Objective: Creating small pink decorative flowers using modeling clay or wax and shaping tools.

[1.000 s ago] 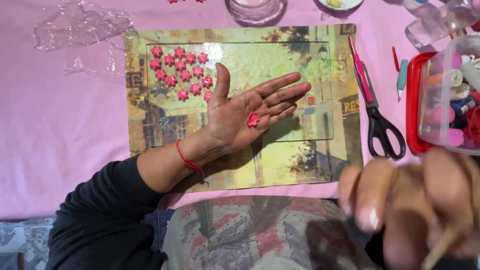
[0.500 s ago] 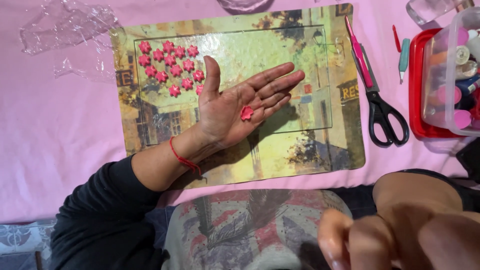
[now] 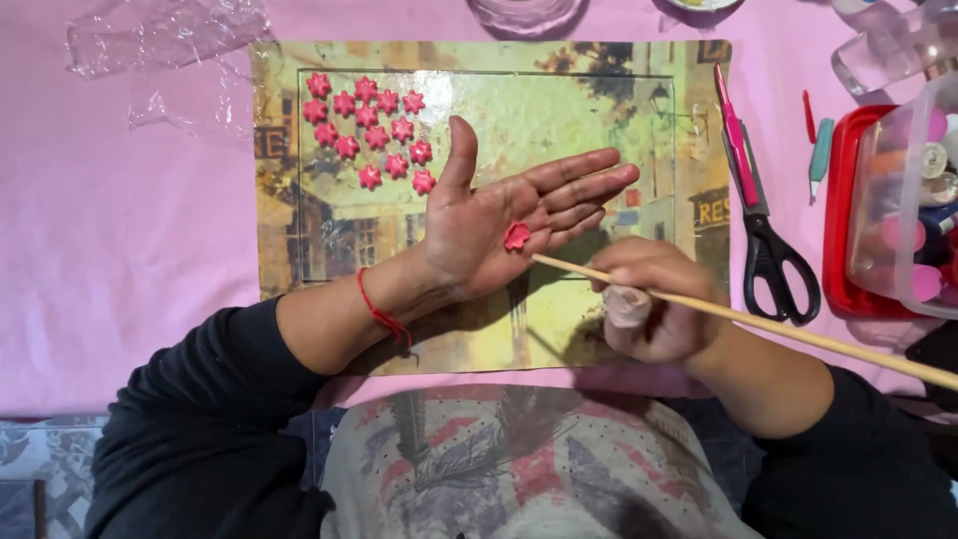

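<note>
My left hand (image 3: 509, 215) lies palm up over a picture placemat (image 3: 599, 90), fingers spread. A small pink clay flower (image 3: 517, 237) rests in its palm. My right hand (image 3: 654, 299) grips a long thin wooden stick (image 3: 798, 334). The stick's tip points at the flower and sits just beside it. Several more pink clay flowers (image 3: 369, 130) lie in rows on the mat's upper left, just beyond my left thumb.
Black-handled scissors (image 3: 768, 240) lie right of the mat, with a pink tool on top. A red-lidded clear box (image 3: 898, 200) of supplies stands at the right edge. Crumpled clear plastic (image 3: 160, 50) lies at the upper left on the pink cloth (image 3: 120, 250).
My right hand came up from the bottom of the view with the stick and brought its tip to the flower in my left palm. The left hand stayed put.
</note>
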